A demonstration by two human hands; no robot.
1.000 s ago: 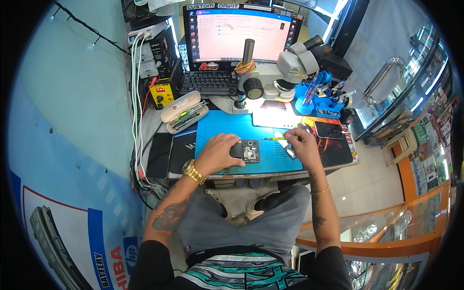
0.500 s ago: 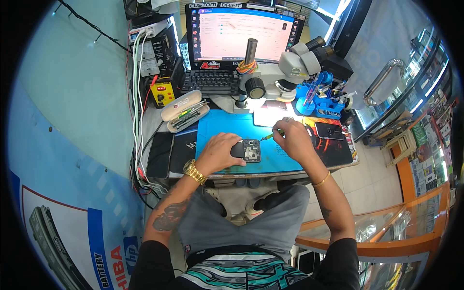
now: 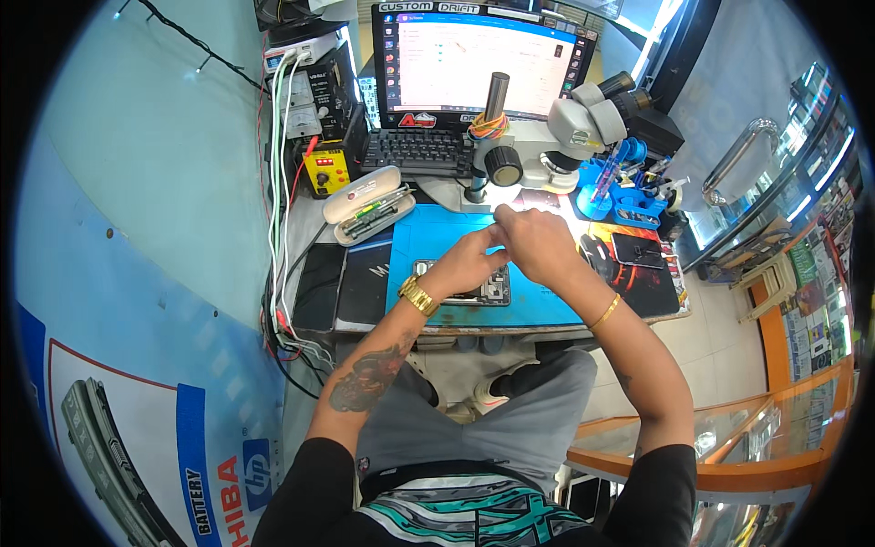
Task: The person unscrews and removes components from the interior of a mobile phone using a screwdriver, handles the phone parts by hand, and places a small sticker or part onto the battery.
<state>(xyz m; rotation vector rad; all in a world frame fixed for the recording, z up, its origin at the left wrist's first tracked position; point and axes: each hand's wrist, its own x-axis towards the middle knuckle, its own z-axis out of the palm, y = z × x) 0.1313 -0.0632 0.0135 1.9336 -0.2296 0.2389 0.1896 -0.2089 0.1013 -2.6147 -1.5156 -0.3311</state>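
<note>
An opened phone [image 3: 497,288] lies on the blue work mat [image 3: 447,314], its inner parts bare on the right side. My left hand [image 3: 467,263] reaches over the phone and covers its middle; the thumb and fingers come together in a pinch at the fingertips of my right hand. My right hand [image 3: 538,244] is closed above the mat, just beyond the phone. The slim green screwdriver it held a moment ago is hidden behind its fingers. What the left fingertips pinch is hidden too.
A microscope [image 3: 574,128] stands behind the mat, before a keyboard [image 3: 419,152] and monitor [image 3: 483,64]. An open case of tools [image 3: 369,211] lies at left. Blue tool holders [image 3: 629,205] and a dark phone [image 3: 638,250] are at right. A yellow-fronted power unit [image 3: 326,171] stands far left.
My left hand has let go of the phone's left side and moved right and up to meet my right hand. The screwdriver has gone out of sight. The view has shifted slightly.
</note>
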